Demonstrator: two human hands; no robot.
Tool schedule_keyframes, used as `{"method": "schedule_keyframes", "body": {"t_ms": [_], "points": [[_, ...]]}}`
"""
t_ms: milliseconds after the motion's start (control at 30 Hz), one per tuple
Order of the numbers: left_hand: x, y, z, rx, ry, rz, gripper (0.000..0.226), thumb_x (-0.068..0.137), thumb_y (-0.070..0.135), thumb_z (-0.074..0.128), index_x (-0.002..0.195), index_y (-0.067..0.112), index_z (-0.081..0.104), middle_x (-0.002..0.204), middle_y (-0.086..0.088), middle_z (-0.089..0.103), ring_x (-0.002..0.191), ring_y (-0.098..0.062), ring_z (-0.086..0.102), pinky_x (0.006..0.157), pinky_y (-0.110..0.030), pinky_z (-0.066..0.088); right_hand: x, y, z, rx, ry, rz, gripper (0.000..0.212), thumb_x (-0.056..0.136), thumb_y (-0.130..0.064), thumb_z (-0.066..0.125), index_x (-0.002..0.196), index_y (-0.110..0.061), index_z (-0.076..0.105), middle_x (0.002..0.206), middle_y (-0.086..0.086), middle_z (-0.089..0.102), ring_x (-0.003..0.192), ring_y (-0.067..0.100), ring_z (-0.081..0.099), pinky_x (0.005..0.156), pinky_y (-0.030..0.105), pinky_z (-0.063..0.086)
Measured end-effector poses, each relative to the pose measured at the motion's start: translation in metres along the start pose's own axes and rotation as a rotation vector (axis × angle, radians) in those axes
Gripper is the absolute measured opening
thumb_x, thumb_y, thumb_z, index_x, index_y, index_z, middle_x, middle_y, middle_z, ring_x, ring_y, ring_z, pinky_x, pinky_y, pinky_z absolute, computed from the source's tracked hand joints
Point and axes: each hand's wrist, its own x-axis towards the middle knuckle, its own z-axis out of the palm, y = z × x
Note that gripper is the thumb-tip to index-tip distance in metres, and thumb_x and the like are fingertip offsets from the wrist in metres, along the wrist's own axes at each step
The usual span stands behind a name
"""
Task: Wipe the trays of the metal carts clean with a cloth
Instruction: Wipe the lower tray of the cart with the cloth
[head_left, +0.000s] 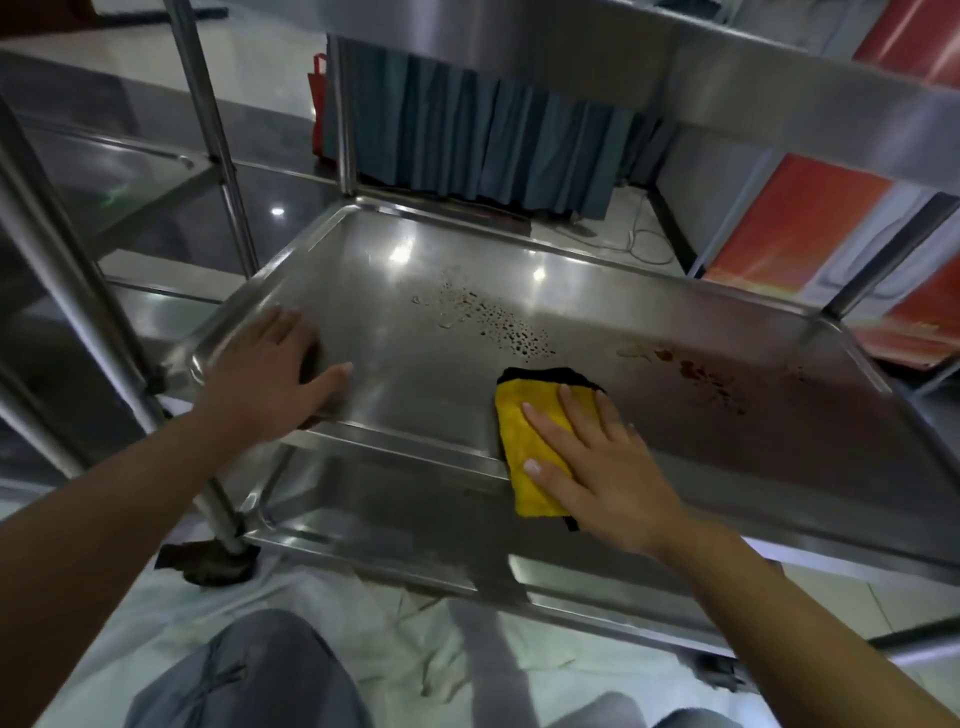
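Note:
The middle tray (395, 249) of a steel cart fills the view. Dried speckled stains (498, 325) mark its centre, and reddish smears (701, 376) lie to the right. A folded yellow cloth (524, 447) with a black underside lies over the tray's near rim. My right hand (597, 467) presses flat on the cloth, fingers spread. My left hand (270, 371) rests at the tray's near left corner, thumb out over the tray floor, holding nothing that I can see.
An upper tray (727, 67) overhangs the work area. A lower tray (395, 525) sits beneath. Steel posts (218, 145) stand at the left, with a second cart's tray (114, 156) behind them. Blue pleated fabric (483, 130) and red panels (789, 228) stand beyond.

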Motion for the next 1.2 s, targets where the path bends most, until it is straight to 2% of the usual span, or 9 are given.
{"method": "schedule_keyframes", "body": {"t_ms": [233,433,567,733,800,900,1000,1067,1200], "points": [[0.0,0.004,-0.003,-0.019,-0.022,-0.026,0.071,0.091,0.063,0.037,0.139,0.011,0.045,0.15,-0.013,0.039,0.139,-0.029,0.032,0.114,-0.044,0.025,0.092,-0.087,0.011,0.064,-0.058,-0.155,0.058,0.09,-0.073,0.019,0.142,-0.06,-0.003,0.159,-0.014,-0.017,0.145,0.026,-0.023,0.115,0.058,-0.008],[-0.002,0.006,-0.003,0.033,-0.085,-0.006,0.088,0.074,0.074,0.016,0.137,0.019,0.046,0.151,-0.008,0.037,0.138,-0.028,0.033,0.114,-0.045,0.024,0.064,-0.061,0.013,0.055,0.007,-0.104,0.058,0.087,-0.076,0.013,0.141,-0.063,-0.006,0.159,-0.016,-0.015,0.147,0.022,-0.018,0.117,0.054,-0.003],[-0.002,0.006,0.004,0.048,-0.045,-0.014,0.069,0.087,0.064,0.026,0.136,0.02,0.046,0.149,-0.007,0.039,0.135,-0.029,0.036,0.112,-0.046,0.027,0.052,-0.052,0.012,-0.046,0.008,-0.091,0.059,0.082,-0.078,0.001,0.137,-0.064,-0.014,0.158,-0.013,-0.021,0.145,0.027,-0.021,0.116,0.056,-0.002],[-0.003,0.008,0.0,0.066,-0.022,0.021,0.068,0.091,0.058,0.006,0.122,0.02,0.054,0.135,-0.011,0.051,0.124,-0.032,0.047,0.105,-0.048,0.032,0.117,-0.098,0.017,0.029,-0.03,-0.138,0.053,0.092,-0.068,0.016,0.14,-0.063,-0.006,0.159,-0.013,-0.019,0.145,0.026,-0.024,0.114,0.055,-0.011],[-0.002,0.007,0.001,0.011,-0.011,0.008,0.07,0.09,0.056,0.003,0.125,0.022,0.054,0.139,-0.01,0.05,0.128,-0.03,0.045,0.108,-0.048,0.03,0.143,-0.114,0.013,0.022,-0.027,-0.125,0.055,0.093,-0.067,0.018,0.143,-0.059,-0.004,0.159,-0.012,-0.019,0.145,0.028,-0.023,0.115,0.057,-0.009],[0.001,0.007,0.003,-0.105,-0.022,-0.052,0.062,0.097,0.053,0.012,0.129,0.021,0.053,0.146,-0.009,0.044,0.135,-0.028,0.038,0.113,-0.045,0.025,0.148,-0.117,0.012,0.002,-0.043,-0.116,0.056,0.093,-0.068,0.017,0.143,-0.058,-0.006,0.16,-0.01,-0.019,0.145,0.029,-0.021,0.115,0.057,-0.006],[0.0,0.008,0.004,-0.067,0.027,-0.093,0.064,0.095,0.057,0.016,0.126,0.015,0.052,0.141,-0.012,0.048,0.129,-0.031,0.043,0.11,-0.046,0.028,0.114,-0.098,0.019,-0.029,-0.003,-0.118,0.057,0.083,-0.077,0.006,0.134,-0.066,-0.017,0.159,-0.013,-0.019,0.145,0.026,-0.021,0.116,0.056,-0.003],[-0.003,0.011,0.003,-0.068,0.05,-0.109,0.07,0.093,0.062,0.014,0.133,0.015,0.047,0.143,-0.012,0.045,0.131,-0.032,0.04,0.113,-0.049,0.021,0.095,-0.087,0.02,-0.025,0.003,-0.058,0.055,0.079,-0.079,0.001,0.127,-0.071,-0.023,0.158,-0.015,-0.021,0.145,0.026,-0.021,0.116,0.054,-0.003],[0.001,0.008,-0.003,-0.244,0.074,-0.187,0.088,0.086,0.07,-0.002,0.142,0.017,0.04,0.147,-0.008,0.043,0.138,-0.026,0.033,0.116,-0.057,0.007,0.117,-0.106,0.017,-0.039,-0.03,-0.032,0.054,0.092,-0.069,0.015,0.14,-0.063,-0.01,0.159,-0.01,-0.021,0.145,0.03,-0.021,0.114,0.056,-0.005]]}}
